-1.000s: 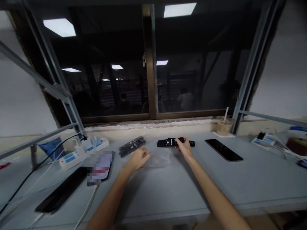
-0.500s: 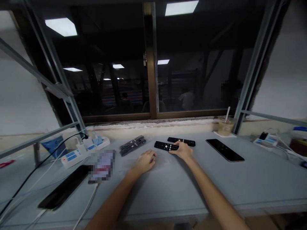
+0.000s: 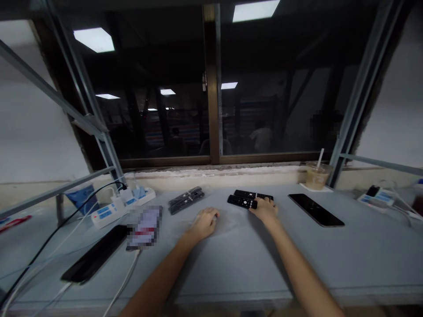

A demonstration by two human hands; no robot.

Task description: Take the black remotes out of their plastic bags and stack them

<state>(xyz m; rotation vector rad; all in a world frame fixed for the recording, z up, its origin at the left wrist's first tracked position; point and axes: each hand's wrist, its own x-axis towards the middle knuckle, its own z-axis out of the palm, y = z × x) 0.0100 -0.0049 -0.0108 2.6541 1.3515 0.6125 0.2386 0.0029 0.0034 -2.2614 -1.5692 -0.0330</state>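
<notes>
My right hand rests on the grey table, its fingers closed over the right end of a black remote. A second black remote lies just behind it, almost touching. My left hand lies curled on the table to the left, pressing down a thin clear plastic bag. Further left, a bagged black remote lies at an angle, apart from both hands.
A dark phone lies to the right, an iced drink cup with a straw stands by the window sill. Left are white power strips, cables, a blurred-screen phone and a long black device. Another power strip sits far right.
My right hand has drawn one remote off the other, then set it down beside and in front of it. My left hand closed down onto the clear bag. The view shifted slightly left.
</notes>
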